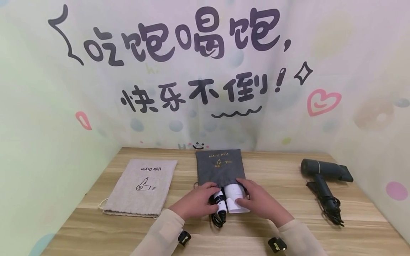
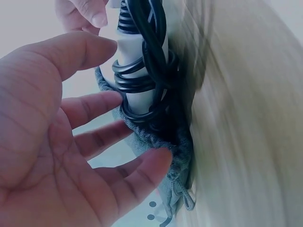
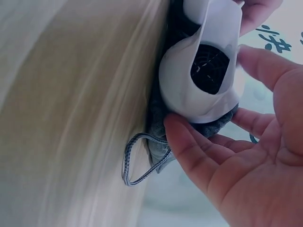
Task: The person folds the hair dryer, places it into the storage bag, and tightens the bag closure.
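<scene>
In the head view, a white hair dryer [image 1: 235, 193] lies partly inside a dark grey drawstring bag [image 1: 219, 167] printed "Hair Dryer". Its nozzle end and its handle [image 2: 130, 54], wrapped in black cord [image 2: 151, 61], stick out of the bag's mouth toward me. My left hand [image 1: 200, 201] touches the corded handle and the bag's edge with spread, nearly straight fingers. From the right, my right hand [image 1: 259, 201] holds the dryer's white barrel [image 3: 182, 80]. Its thumb is against the nozzle, and its fingers are around the bag's rim.
A beige bag [image 1: 144, 188] printed "Hair Dryer" lies flat on the left of the wooden table [image 1: 250, 234]. On the right lies a black hair dryer [image 1: 323, 170] with its cord bundled at the handle. A printed curtain [image 1: 179, 131] hangs behind the table.
</scene>
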A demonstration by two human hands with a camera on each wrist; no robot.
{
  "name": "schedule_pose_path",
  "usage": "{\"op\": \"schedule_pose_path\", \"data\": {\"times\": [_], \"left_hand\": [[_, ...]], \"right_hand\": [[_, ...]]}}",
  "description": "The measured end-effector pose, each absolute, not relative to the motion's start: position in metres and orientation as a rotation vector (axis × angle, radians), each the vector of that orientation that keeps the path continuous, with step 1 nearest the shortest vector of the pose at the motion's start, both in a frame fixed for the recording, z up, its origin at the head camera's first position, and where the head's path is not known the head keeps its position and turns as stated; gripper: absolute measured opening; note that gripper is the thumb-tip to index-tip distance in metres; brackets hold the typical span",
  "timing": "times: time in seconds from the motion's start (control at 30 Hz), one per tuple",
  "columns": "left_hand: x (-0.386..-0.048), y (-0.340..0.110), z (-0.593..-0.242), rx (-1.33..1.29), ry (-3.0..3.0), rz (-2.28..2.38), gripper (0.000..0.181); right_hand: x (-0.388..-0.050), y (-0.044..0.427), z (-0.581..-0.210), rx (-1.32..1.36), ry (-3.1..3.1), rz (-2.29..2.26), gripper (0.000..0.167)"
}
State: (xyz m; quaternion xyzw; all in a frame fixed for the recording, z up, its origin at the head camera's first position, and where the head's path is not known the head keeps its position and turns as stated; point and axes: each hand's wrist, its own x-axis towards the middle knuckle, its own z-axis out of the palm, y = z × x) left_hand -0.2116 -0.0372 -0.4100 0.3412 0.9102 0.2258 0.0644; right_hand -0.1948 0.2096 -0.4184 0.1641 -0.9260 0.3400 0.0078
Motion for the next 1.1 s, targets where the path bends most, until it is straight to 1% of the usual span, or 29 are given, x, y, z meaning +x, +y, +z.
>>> {"op": "schedule_pose_path", "data": {"times": [0.23, 0.47, 0.83, 0.9, 1.03, 1.1], "left_hand": [[-0.211, -0.036, -0.411, 0.999, 2.755, 0.666, 0.06], [-0.209, -0.032, -0.411, 1.01, 2.777, 0.625, 0.072], [-0.205, -0.028, -0.412, 0.993, 2.794, 0.584, 0.074], [-0.204, -0.028, -0.413, 0.988, 2.794, 0.572, 0.079], [-0.204, -0.027, -0.414, 0.962, 2.801, 0.539, 0.092], [-0.205, -0.026, -0.414, 0.951, 2.807, 0.525, 0.096]], "right_hand": [[-0.189, 0.206, -0.416, 0.455, -2.897, 0.991, 0.065], [-0.183, 0.204, -0.414, 0.415, -2.91, 0.914, 0.071], [-0.179, 0.198, -0.411, 0.43, -2.939, 0.868, 0.079], [-0.178, 0.198, -0.41, 0.444, -2.936, 0.872, 0.082], [-0.178, 0.197, -0.41, 0.476, -2.951, 0.881, 0.095], [-0.178, 0.197, -0.41, 0.505, -2.952, 0.865, 0.099]]}}
